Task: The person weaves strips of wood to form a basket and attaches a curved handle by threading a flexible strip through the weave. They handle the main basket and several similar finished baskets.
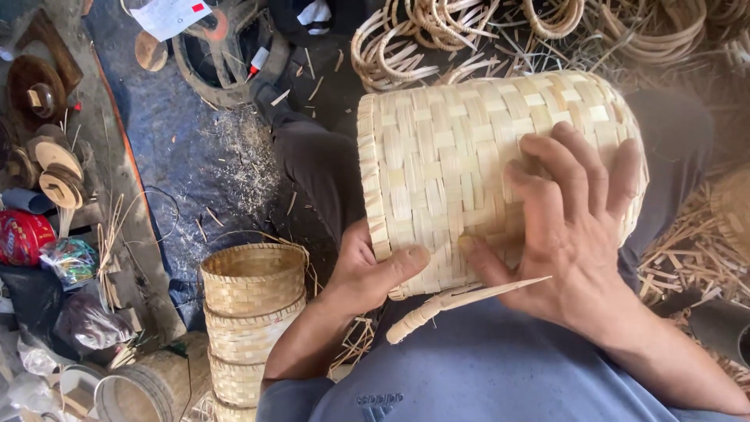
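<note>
**Hands gripping a woven basket**

The left hand (367,273) is clasping the rim of the woven basket (461,156) lying on the lap, while the right hand (574,227) is pressing flat, fingers spread, on its side. A pointed bamboo tool (457,301) is lying beneath. Stacked baskets (250,312) are standing left; rattan rings (406,35) are piling beyond.

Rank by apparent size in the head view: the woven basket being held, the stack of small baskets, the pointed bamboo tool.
1. Woven basket, though nearness to the camera inflates it.
2. Stack of small baskets.
3. Pointed bamboo tool, clearly smallest.
</note>
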